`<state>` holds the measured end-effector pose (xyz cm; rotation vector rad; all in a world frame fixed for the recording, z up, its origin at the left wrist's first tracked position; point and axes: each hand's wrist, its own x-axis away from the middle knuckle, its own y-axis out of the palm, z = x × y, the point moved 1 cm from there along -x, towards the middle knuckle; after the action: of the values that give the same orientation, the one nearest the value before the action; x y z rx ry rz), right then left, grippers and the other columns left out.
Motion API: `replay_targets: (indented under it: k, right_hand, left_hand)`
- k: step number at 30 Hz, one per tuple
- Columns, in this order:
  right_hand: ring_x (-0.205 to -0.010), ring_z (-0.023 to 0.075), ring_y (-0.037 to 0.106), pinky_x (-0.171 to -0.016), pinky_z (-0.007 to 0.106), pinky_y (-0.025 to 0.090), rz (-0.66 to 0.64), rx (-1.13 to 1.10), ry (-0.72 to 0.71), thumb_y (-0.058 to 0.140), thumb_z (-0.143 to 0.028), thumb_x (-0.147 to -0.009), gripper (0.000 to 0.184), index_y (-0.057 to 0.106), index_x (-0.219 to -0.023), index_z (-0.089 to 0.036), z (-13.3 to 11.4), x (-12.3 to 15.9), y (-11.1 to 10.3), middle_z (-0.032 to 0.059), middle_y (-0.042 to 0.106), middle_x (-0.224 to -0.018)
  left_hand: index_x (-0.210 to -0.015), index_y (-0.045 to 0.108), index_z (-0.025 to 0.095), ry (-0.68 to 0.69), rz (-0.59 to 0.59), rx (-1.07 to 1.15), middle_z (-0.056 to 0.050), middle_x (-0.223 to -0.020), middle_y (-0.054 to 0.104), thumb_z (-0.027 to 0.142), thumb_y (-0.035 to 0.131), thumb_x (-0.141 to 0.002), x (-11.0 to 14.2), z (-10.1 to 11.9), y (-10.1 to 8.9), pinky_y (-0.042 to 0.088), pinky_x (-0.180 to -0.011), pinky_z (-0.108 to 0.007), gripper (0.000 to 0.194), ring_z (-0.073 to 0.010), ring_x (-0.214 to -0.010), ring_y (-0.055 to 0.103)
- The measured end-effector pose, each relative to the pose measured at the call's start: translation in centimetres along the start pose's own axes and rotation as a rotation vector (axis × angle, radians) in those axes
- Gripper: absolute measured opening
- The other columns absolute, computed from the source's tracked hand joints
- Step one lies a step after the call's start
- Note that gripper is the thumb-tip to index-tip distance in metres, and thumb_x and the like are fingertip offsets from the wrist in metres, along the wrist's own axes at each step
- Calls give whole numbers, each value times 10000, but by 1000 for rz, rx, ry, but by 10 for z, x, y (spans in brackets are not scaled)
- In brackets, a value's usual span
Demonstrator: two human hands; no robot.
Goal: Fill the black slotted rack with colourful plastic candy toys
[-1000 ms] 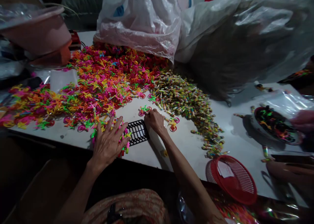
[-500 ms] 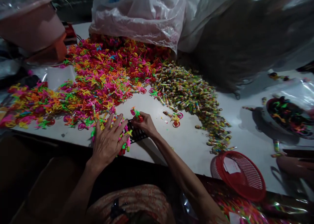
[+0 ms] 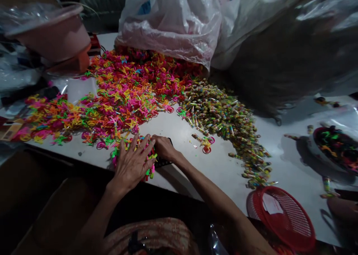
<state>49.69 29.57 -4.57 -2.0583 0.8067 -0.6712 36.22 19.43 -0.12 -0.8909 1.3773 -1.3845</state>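
Note:
My left hand lies with fingers spread over bright plastic toys set in a black slotted rack at the table's front edge. My right hand is closed at the rack, touching or nearly touching my left fingertips. Whatever its fingers hold is hidden beneath them. Just beyond both hands spreads a large heap of small pink, yellow, green and red plastic toys. To the right of it is a pile of small tubes in clear, colourful wrappers.
A red mesh basket sits at the front right edge. A bowl of dark and bright pieces stands far right, near part of another person's hand. Large plastic sacks line the back; a pink tub is back left.
My right hand, which held a small green and red toy above the rack, has come down and covers that spot. My left hand stays over the toys. The whole view has shifted slightly.

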Motion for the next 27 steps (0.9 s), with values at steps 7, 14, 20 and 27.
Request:
replay_targets:
  k: [7, 14, 20, 27]
  right_hand:
    - [-998, 240, 622, -737, 302, 431, 273, 260, 196, 426, -122, -881, 345, 634, -1152, -177, 13, -82, -59, 137, 604, -1249]
    - [-1009, 240, 610, -726, 301, 409, 291, 342, 239, 380, -151, -921, 312, 633, -1103, -156, 27, -57, -47, 163, 626, -1180]
    - [-749, 155, 602, -657, 250, 411, 362, -178, 213, 570, -228, -797, 144, 672, -885, -175, 44, 12, -21, 38, 686, -857]
    - [-590, 115, 506, -574, 242, 383, 427, -867, 284, 681, -246, -589, 147, 643, -697, -153, 35, 41, 10, -30, 598, -623]
  left_hand:
    - [-1388, 460, 291, -19, 59, -35, -61, -1460, 462, 471, 364, -946, -2, 1, 2, 181, -1132, -629, 487, -304, -1397, 333]
    - [-1396, 441, 308, -22, 65, -25, -47, -1467, 454, 459, 374, -946, -1, 0, 4, 201, -1134, -612, 480, -287, -1398, 337]
    - [-1420, 411, 282, 1, 54, 8, -59, -1479, 434, 439, 369, -952, 0, -1, 2, 174, -1135, -625, 496, -303, -1410, 310]
    - [-1413, 425, 252, 4, -10, -7, -70, -1503, 393, 453, 341, -955, 0, -2, -2, 126, -1137, -639, 507, -308, -1424, 277]
